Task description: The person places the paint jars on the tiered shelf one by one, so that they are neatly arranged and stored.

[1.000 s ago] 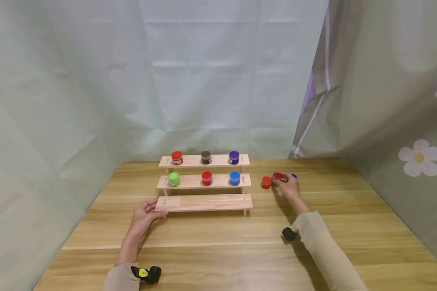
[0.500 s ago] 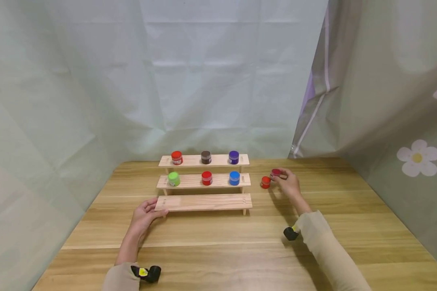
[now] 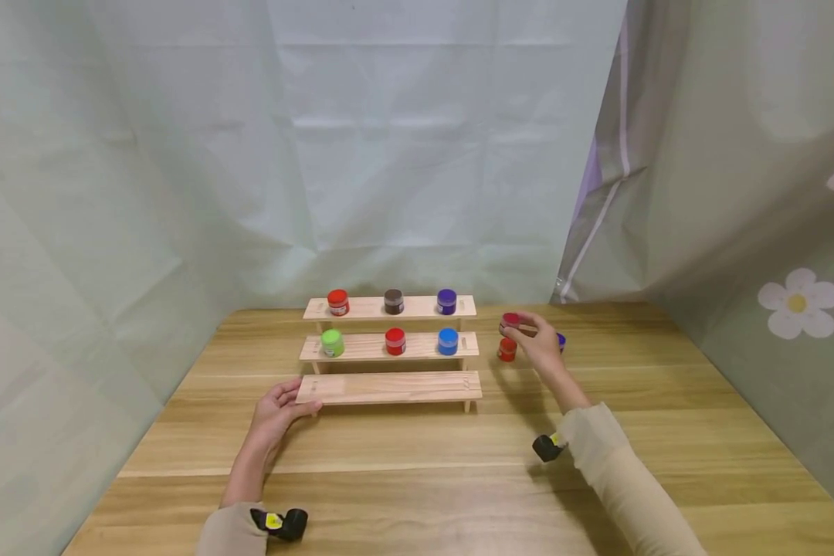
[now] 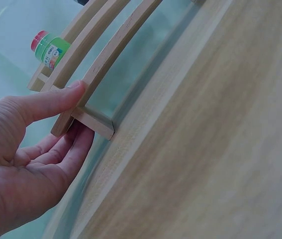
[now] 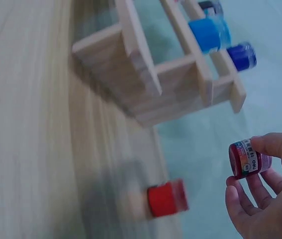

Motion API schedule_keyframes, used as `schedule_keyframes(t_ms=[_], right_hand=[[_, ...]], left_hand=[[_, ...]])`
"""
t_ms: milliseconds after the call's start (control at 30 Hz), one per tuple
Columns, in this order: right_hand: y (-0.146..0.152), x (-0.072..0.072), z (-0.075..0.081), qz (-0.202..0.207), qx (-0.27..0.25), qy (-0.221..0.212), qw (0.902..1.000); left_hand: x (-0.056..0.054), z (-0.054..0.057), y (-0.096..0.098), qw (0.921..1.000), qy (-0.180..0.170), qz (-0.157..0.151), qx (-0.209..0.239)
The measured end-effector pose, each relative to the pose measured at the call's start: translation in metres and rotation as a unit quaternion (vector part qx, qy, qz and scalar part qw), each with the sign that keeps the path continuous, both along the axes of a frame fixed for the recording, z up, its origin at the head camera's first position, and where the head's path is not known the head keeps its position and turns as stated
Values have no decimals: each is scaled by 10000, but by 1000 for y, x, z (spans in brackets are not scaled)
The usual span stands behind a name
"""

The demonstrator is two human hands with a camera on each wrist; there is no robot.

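My left hand [image 3: 274, 413] grips the left end of the lowest step of a wooden three-step rack [image 3: 389, 386], thumb on the front edge, fingers behind it, as the left wrist view shows [image 4: 46, 149]. Between thumb and fingers, my right hand [image 3: 540, 345] holds a small dark-red paint jar [image 5: 247, 159] clear of the table, right of the rack. An orange-red paint jar [image 3: 506, 350] stands on the table just below it in the head view. The middle step bears a green jar [image 3: 332, 342], a red jar [image 3: 395, 340] and a blue jar [image 3: 448, 340].
On the top step stand a red jar [image 3: 338, 302], a dark brown jar [image 3: 393, 301] and a violet jar [image 3: 447, 301]. A dark-blue jar [image 3: 561, 341] is partly hidden behind my right hand. A pale curtain [image 3: 417, 154] hangs behind the wooden table [image 3: 417, 479].
My right hand has lifted the dark-red paint jar off the table and moved it left, over the orange-red jar. The left hand and the rack have stayed still.
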State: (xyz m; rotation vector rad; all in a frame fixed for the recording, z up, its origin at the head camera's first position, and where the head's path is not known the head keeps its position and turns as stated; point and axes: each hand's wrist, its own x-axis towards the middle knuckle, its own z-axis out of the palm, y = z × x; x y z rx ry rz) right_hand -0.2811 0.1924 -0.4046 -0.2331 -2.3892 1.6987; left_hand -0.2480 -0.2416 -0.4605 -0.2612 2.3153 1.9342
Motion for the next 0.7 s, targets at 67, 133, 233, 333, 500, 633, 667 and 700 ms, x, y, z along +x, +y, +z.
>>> schedule_keyframes(t_ms=[67,133,233,333,500,633,667,700], right_hand=[[-6,0,4,63,-44,56,10000],[-12,0,7,128,-62,117,9998],[-21,1,13,198,-139,173,9996],[-29,3,19,297,-216,188,9991],[-43,6,27,454,-250,192,9985],[-54,8,31,641,-179,364,9971],[-57,8,31,696,-164,403,9966],[-60,9,32,748,-141,444,9961]], left_hand=[[0,0,-1,10000,6,11,3],[1,0,-1,10000,11,23,3],[1,0,-1,10000,29,29,19],[1,0,-1,10000,55,37,69],[1,-1,-1,9998,89,12,160],[1,-1,-1,9998,122,-40,146],[1,-2,-1,9998,130,-49,135],[1,-1,-1,9998,131,-52,118]])
